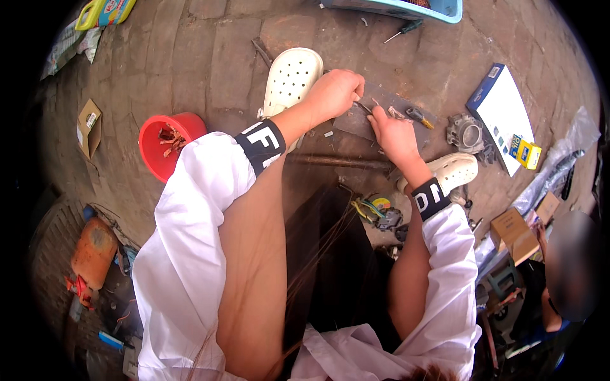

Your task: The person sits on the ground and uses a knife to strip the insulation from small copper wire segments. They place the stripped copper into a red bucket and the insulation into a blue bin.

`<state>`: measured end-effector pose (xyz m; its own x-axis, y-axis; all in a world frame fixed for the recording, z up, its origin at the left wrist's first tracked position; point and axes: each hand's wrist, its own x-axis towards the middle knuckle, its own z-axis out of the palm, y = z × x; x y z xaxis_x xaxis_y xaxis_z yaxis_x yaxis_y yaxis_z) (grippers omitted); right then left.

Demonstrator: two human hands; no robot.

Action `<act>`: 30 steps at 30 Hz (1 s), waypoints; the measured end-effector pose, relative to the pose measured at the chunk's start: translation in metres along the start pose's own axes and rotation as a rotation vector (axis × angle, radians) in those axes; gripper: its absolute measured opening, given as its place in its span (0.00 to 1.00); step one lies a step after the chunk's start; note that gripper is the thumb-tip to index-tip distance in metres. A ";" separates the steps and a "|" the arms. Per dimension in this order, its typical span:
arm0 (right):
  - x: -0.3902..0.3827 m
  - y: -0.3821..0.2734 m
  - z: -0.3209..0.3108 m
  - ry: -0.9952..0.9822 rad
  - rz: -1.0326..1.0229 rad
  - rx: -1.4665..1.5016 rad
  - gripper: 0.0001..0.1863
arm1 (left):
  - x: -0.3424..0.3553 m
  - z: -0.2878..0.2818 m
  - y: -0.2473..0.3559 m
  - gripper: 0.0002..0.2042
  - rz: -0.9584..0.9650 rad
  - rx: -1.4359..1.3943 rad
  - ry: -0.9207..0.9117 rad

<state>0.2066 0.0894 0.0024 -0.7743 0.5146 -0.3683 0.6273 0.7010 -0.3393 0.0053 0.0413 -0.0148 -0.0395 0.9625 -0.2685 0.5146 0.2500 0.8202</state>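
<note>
My left hand (337,92) is closed, knuckles up, beside the white perforated clog (293,75) on my left foot. Lower and to its right, my right hand (395,138) is also closed, with thumb and fingers pressed together. A thin dark piece (364,108) shows in the small gap between the hands; its kind and which hand grips it are unclear. Under both hands lies a flat dark metal plate (359,125). Several small reddish scraps (396,113) rest on it, beside a tool with a yellow-and-black handle (420,118).
A red bucket (151,147) with copper-coloured scraps stands left. A metal rod (343,162) lies between my feet. Right are a round metal part (465,134), a blue-white box (508,111) and a seated person (546,286). A light-blue bin (438,11) and a screwdriver (404,30) lie ahead.
</note>
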 end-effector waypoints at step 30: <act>0.004 0.017 -0.008 0.060 -0.097 -0.010 0.12 | 0.001 -0.003 0.016 0.04 -0.079 0.079 -0.021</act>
<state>0.2135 0.1070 0.0028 -0.8350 0.4724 -0.2820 0.5487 0.7534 -0.3623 0.0113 0.0465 -0.0003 -0.0653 0.9374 -0.3422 0.5766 0.3153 0.7537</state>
